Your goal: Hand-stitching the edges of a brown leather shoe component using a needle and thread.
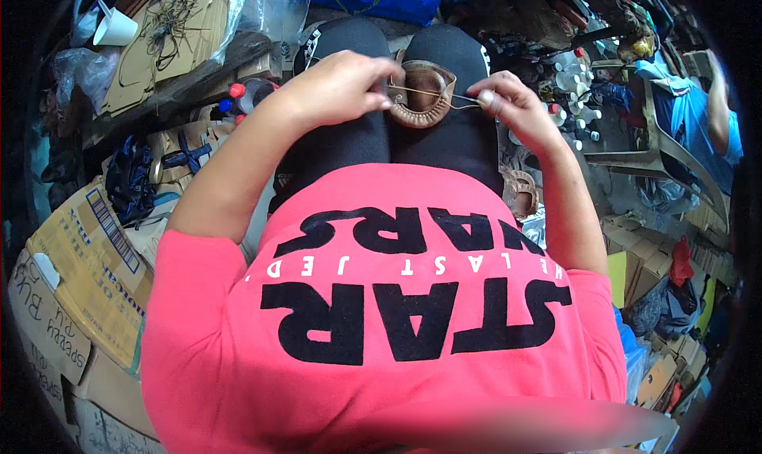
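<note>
Held between my knees is a tan-brown leather shoe [418, 119], with a gathered, stitched rim around its rounded end and a hollow, darker brown inside. A thin pale thread [432, 94] runs across its opening. On the left side of the shoe my left hand [349, 85] is closed, its fingers slightly blurred, at the thread's left end. To the right of the shoe, my right hand [514, 107] pinches the other end between thumb and fingers. Whether a needle is on the thread is too small to tell.
Another brown shoe piece [521, 194] lies beside my right thigh. Several bottles [570, 97] stand to the right near a chair frame [659, 156]. Cardboard boxes [87, 271] are stacked at left; a white cup [116, 28] sits farther back. A person in blue [686, 109] is at far right.
</note>
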{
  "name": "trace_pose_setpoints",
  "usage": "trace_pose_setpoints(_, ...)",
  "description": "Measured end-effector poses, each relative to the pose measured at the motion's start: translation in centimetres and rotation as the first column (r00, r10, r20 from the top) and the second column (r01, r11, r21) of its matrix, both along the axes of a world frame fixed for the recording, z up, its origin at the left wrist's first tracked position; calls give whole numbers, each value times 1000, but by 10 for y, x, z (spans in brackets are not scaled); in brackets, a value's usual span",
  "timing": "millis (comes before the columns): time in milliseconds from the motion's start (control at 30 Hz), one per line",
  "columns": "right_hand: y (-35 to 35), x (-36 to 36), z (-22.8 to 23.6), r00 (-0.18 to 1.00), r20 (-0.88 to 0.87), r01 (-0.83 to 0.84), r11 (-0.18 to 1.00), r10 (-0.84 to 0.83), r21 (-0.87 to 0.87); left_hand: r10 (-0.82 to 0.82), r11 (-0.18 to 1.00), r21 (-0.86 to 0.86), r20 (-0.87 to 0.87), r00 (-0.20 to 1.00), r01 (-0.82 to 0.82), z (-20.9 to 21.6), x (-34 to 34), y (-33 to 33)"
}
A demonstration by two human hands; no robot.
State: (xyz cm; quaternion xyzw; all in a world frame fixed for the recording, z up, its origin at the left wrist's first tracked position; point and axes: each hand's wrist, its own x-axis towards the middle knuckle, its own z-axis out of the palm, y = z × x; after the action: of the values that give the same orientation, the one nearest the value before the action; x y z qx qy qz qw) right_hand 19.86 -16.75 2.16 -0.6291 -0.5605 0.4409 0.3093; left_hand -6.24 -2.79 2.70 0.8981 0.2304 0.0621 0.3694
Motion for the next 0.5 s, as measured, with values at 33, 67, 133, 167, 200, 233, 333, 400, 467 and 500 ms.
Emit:
trace_pose_setpoints(33, -2, -3, 2, 973, 200, -125, 991, 115, 39, -23, 1000, 11, -53, 998, 23, 4, -9, 2)
trace_pose_setpoints(67, -5, -12, 6, 969, 224, -128, 986, 102, 104, -40, 999, 21, -106, 994, 42, 7, -19, 5)
trace_pose_setpoints(133, -6, -8, -4, 964, 261, -101, 983, 58, 151, 150, 979, 135, 16, 989, -151, 7, -32, 14)
trace_pose_setpoints(167, -5, -6, -10, 954, 298, -82, 976, 18, 203, 264, 950, 139, 112, 958, -278, 4, -37, 20)
trace_pose_setpoints(200, -4, -4, -20, 944, 256, 118, 939, -206, 322, 337, 927, 90, 230, 913, -365, 4, -37, 24)
trace_pose_setpoints(233, -2, 8, -36, 908, 243, 211, 874, -341, 437, 338, 926, 92, 235, 912, -367, 4, -34, 23)
trace_pose_setpoints(333, 9, 9, -44, 450, -689, 736, 672, -569, -75, 573, 704, -703, 478, 666, -101, 5, -18, 17)
trace_pose_setpoints(400, 7, 1, -39, 105, -934, 540, 809, -340, -234, 587, 511, -836, 510, 629, 200, 2, 0, 7)
trace_pose_setpoints(467, 5, -11, -26, -175, -936, 373, 859, -306, -350, 609, 258, -836, 530, 590, 484, -1, 4, 7)
trace_pose_setpoints(500, 6, -11, -26, -285, -946, 226, 949, -152, -220, 607, 186, -850, 494, 622, 493, -6, 0, 16)
